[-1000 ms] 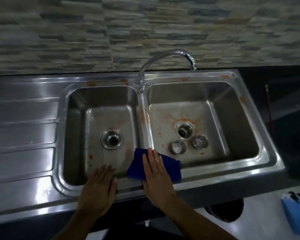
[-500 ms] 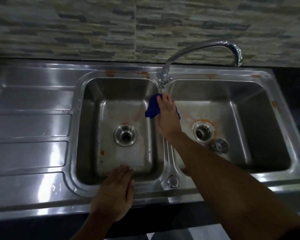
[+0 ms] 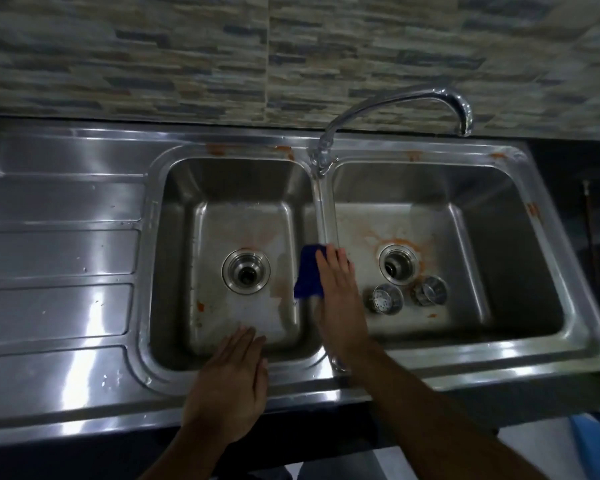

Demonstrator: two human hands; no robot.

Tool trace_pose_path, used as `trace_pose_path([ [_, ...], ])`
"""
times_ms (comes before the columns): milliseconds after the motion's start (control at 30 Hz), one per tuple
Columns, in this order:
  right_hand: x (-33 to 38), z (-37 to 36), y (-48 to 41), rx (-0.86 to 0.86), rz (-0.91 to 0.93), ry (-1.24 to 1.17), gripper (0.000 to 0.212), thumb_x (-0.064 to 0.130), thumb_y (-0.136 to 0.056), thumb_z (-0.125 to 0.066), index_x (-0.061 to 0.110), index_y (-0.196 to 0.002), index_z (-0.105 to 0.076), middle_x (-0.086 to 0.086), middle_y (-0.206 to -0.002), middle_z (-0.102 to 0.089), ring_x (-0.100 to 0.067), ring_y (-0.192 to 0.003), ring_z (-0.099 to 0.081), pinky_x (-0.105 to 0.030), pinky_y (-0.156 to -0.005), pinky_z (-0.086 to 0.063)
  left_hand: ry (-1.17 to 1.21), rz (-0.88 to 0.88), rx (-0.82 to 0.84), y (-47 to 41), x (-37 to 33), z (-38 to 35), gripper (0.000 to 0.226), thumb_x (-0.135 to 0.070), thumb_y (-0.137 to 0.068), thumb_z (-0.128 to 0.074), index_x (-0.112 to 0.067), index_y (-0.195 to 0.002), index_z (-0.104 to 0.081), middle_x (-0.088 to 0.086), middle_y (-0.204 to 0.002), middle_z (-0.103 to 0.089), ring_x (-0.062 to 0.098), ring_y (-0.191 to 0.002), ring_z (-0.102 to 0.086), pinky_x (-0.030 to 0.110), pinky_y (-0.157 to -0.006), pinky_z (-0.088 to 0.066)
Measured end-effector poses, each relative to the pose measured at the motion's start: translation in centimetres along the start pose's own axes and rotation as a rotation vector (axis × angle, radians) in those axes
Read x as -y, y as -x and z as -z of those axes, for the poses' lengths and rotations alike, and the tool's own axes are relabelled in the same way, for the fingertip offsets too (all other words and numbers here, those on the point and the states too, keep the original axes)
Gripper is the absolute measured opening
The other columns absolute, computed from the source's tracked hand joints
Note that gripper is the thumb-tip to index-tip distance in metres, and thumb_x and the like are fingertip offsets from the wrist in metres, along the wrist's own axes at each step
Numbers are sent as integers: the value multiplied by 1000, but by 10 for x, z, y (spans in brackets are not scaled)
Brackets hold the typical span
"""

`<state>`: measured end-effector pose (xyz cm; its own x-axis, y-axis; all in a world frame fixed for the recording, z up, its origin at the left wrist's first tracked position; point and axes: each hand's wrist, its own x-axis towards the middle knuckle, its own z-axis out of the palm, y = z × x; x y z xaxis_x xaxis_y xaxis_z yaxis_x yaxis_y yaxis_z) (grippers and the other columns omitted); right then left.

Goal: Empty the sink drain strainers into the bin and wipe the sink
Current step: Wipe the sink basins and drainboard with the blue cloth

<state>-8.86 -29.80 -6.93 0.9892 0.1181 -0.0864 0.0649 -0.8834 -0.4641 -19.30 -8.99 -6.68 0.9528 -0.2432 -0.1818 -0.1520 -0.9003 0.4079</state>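
sink (image 3: 499,370), double-bowl steel, fills my view. change logged: my wiping stroke has come back toward me along the divider (image 3: 328,209). half a second ago it was up at the tap (image 3: 395,109) base, and a second ago at the front end. i judge the divider is getting a back-and-forth pass. both bowl floors are still marked orange, so the wiping is barely begun.

right hand (image 3: 336,299), 3 o'clock of the left drain (image 3: 246,270): fingers straight and flat, pressing the cloth onto the divider about midway; nothing gripped.

left hand (image 3: 229,386), 6 o'clock of the left bowl (image 3: 239,220): flat and open on the front rim, unmoved, holding nothing.

cloth (image 3: 309,275), blue: under my right fingers, showing on the left-bowl side of the divider.

strainer one (image 3: 388,298) and strainer two (image 3: 429,290): both out of their drains, on the right bowl (image 3: 499,254) floor at 6 and 4 o'clock of the right drain (image 3: 397,265).

orange stains (image 3: 395,241): ringed round the right drain.

not made out: the bin is nowhere in view. a blue shape (image 3: 596,445) at 5 o'clock is cut off by the frame edge, and i cannot tell what it is. part of the cloth and the divider beneath my palm are covered. the light is dim, so i cannot tell whether the strainers are empty.
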Motion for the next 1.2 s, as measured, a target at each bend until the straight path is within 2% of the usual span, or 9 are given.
trace_pose_path([
  [100,2,13,-73,-1,14,-29,75,8,-92,-57,14,-158,-22,-5,-167,-10,-24,-155,0,-48,-126,-12,-2,-9,-23,0,-1,0,46,-29,-94,-44,-7,-123,-72,14,-130,-69,27,-124,-65,37,-115,-42],
  [200,9,20,-121,8,-1,-6,73,5,-92,-58,14,-157,-25,-8,-166,-13,-30,-155,-4,-47,-127,-7,-3,-3,-6,0,-3,6,48,-31,-93,-44,-6,-123,-72,14,-129,-70,26,-124,-66,40,-112,-45],
  [367,12,6,-85,-162,-42,-33,59,3,-96,-55,18,-152,-40,-3,-163,-26,-25,-154,-11,-37,-124,-13,62,-1,-38,-10,17,20,51,-37,-94,-43,-12,-130,-68,9,-137,-66,26,-130,-62,34,-115,-42],
  [467,9,1,-84,-144,-50,26,62,1,-96,-53,17,-153,-36,-3,-164,-23,-23,-154,-12,-43,-124,-22,10,-40,-109,-28,52,37,50,-34,-98,-39,-6,-126,-70,15,-132,-68,34,-126,-63,43,-116,-38],
  [567,13,-1,-100,-127,-66,72,66,1,-96,-55,19,-155,-31,-2,-166,-19,-23,-155,-10,-44,-122,-25,-15,16,-172,-49,90,61,51,-33,-99,-38,-3,-131,-64,19,-139,-62,36,-136,-54,56,-116,-40],
  [633,17,-3,-111,-133,-66,96,66,1,-97,-56,19,-155,-31,-2,-165,-20,-24,-155,-11,-45,-122,-24,-27,51,-215,-60,111,76,53,-34,-100,-37,-3,-136,-58,20,-145,-56,36,-140,-47,57,-118,-36],
  [800,31,-9,-140,-284,-156,-18,55,-1,-93,-59,15,-144,-50,-8,-157,-39,-30,-150,-27,-49,-123,-25,22,169,-209,-74,141,90,60,-36,-101,-33,-2,-150,-43,20,-157,-41,36,-151,-32,60,-123,-25],
  [1033,55,-29,-161,-470,-313,-148,51,-2,-92,-57,13,-141,-53,-8,-155,-42,-32,-148,-30,-49,-123,-24,27,213,-221,-81,146,84,63,-40,-103,-24,-4,-151,-43,15,-159,-40,29,-153,-29,49,-127,-18],
  [1200,76,-29,-179,-514,-428,-290,52,2,-91,-55,20,-140,-53,-3,-157,-40,-29,-150,-27,-49,-123,-22,34,189,-241,-82,149,83,59,-35,-102,-28,-4,-150,-45,14,-159,-40,28,-152,-31,32,-130,-6],
])
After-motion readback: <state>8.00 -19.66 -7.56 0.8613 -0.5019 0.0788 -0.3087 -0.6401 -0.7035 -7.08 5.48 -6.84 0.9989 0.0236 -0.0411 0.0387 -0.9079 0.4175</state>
